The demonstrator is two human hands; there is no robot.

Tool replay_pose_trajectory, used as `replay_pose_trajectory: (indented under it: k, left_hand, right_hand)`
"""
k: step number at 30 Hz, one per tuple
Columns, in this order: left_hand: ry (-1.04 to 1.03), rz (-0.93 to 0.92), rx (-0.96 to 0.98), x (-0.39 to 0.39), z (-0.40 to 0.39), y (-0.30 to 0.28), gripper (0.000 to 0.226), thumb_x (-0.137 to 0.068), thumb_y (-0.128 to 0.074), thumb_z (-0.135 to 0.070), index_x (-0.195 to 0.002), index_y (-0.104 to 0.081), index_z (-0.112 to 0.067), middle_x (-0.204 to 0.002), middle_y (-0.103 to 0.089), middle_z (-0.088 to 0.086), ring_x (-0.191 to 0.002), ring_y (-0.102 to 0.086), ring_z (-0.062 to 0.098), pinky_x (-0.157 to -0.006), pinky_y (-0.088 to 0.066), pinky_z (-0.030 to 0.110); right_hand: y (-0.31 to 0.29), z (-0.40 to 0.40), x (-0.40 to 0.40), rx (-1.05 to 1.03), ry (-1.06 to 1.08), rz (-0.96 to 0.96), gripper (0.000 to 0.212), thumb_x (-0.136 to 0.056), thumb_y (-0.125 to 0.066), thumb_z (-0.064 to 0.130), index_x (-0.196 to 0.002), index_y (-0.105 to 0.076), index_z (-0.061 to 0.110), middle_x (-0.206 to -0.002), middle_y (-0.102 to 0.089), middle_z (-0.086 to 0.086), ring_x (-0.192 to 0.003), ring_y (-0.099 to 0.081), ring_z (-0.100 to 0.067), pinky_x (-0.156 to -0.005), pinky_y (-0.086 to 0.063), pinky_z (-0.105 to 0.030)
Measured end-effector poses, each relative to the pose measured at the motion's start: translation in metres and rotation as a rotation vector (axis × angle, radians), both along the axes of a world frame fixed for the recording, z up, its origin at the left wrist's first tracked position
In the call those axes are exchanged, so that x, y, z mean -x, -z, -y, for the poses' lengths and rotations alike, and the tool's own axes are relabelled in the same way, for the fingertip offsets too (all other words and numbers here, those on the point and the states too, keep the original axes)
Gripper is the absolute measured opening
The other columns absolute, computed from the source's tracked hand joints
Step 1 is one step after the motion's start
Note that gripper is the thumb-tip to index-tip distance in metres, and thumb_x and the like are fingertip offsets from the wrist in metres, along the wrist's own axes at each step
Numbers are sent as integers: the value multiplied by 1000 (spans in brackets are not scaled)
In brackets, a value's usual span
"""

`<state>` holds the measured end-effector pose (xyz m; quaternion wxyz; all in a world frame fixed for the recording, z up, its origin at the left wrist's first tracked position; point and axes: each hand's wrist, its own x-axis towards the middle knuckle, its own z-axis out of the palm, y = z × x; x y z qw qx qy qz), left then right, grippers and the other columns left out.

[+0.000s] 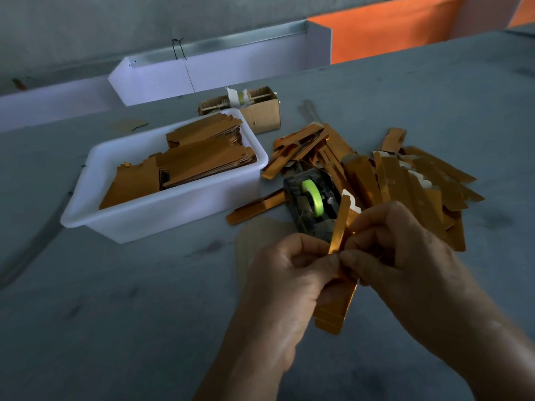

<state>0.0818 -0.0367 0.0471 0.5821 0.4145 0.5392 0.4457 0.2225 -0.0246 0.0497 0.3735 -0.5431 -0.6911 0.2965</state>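
**Gold carton blank held in both hands above a grey worktable**

Head view, single entry.

- Item in hand: gold carton blank (pixel 337 309), a flat foil-faced card, held above the near middle of the table (pixel 115 314). It stands roughly upright. A narrow folded strip rises above the fingers, and a wider panel with a dotted crease line hangs below them.
- Left hand (pixel 286 273): fingers curled, thumb and forefinger pinching the blank's left edge at mid height.
- Right hand (pixel 405 250): fingers curled, fingertips pinching the same blank from the right. The two hands' fingertips meet at the fold.
- Tape dispenser (pixel 311 215): dark and worn, on the table just behind the hands, loaded with a lime-green tape roll (pixel 313 196).
- Loose pile of gold blanks (pixel 405 175): fanned out behind and to the right of the dispenser, several overlapping. Some show white undersides.
- White plastic tub (pixel 173 218): left of the dispenser, holding stacked gold blanks (pixel 202 159) in several bundles.
- Small cardboard box (pixel 262 114): behind the tub, open-topped, with a rod across it carrying a pale roll (pixel 238 96).
- Pale card sheet (pixel 254 238): flat on the table, partly under the left hand.
- White trough (pixel 217 72): along the far edge of the table.
- Orange panel (pixel 390 33): beyond the trough, to the right.
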Motion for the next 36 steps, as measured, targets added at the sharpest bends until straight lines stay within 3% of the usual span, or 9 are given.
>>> replay_pose_trajectory:
  k: [5,11,15,18,21,24,29,32,36]
  left_hand:
    - [41,9,37,4,0,1,14,-76,-74,-24,-81,-73,-11,-81,-75,9,-81,-73,25,-80,-58,39]
    - [-116,3,-39,-2,4,9,13,-92,-60,-9,-84,-70,-5,-77,-74,10,-71,-73,21,-63,-59,28]
    - [-272,-139,-223,-16,12,16,22,-90,-61,-8,-73,-69,-18,-72,-74,4,-66,-72,17,-55,-54,18]
    - [-341,-248,-344,-20,17,18,22,-90,-61,-8,-74,-67,-22,-67,-72,-2,-58,-69,8,-50,-51,16]
    - [-362,-236,-372,-16,19,13,15,-89,-62,-12,-76,-66,-19,-64,-72,-5,-56,-69,8,-49,-51,15]
    - [-305,-192,-330,-11,20,6,10,-89,-61,-17,-81,-66,-17,-67,-73,-5,-58,-70,9,-50,-54,19]
    - [-219,-216,-192,-2,19,6,14,-92,-58,-18,-92,-68,-28,-70,-73,3,-60,-70,18,-51,-57,32]
    - [-147,-373,-163,7,16,14,28,-91,-51,-30,-114,-54,-47,-77,-74,-9,-62,-68,6,-56,-55,28]
    - [-305,-955,-267,28,-3,27,33,-93,-50,-40,-123,-59,-28,-109,-67,-9,-103,-60,9,-79,-41,15]
  right_hand:
    - [-2,1,6,2,49,87,28,-78,-70,22,-83,-44,33,-68,-62,6,-71,-60,4,-56,-51,-19]
    - [-7,4,15,-6,85,190,25,-83,-66,26,-88,-42,30,-73,-60,8,-70,-59,-4,-62,-52,-21]
    - [-15,4,20,52,154,263,30,-84,-64,35,-93,-36,33,-76,-55,14,-71,-56,-3,-65,-51,-24]
    - [-20,6,21,43,198,270,35,-76,-66,46,-90,-36,34,-69,-55,15,-66,-56,-4,-60,-50,-28]
    - [-20,9,19,-21,209,291,55,-51,-46,73,-88,-36,34,-60,-50,12,-55,-51,-2,-49,-45,-25]
    - [-16,9,16,31,142,150,55,-47,-41,72,-88,-42,36,-68,-57,13,-62,-58,-2,-48,-44,-13]
    - [1,5,19,161,29,-177,17,-68,-66,44,-81,-58,36,-77,-66,19,-74,-60,8,-57,-45,-9]
    - [5,-2,12,121,49,-144,15,-81,-63,25,-80,-57,39,-77,-63,14,-75,-60,3,-55,-43,-11]
    - [-4,-34,-13,-137,270,59,8,-89,-58,20,-89,-59,28,-72,-58,7,-64,-62,0,-48,-44,-10]
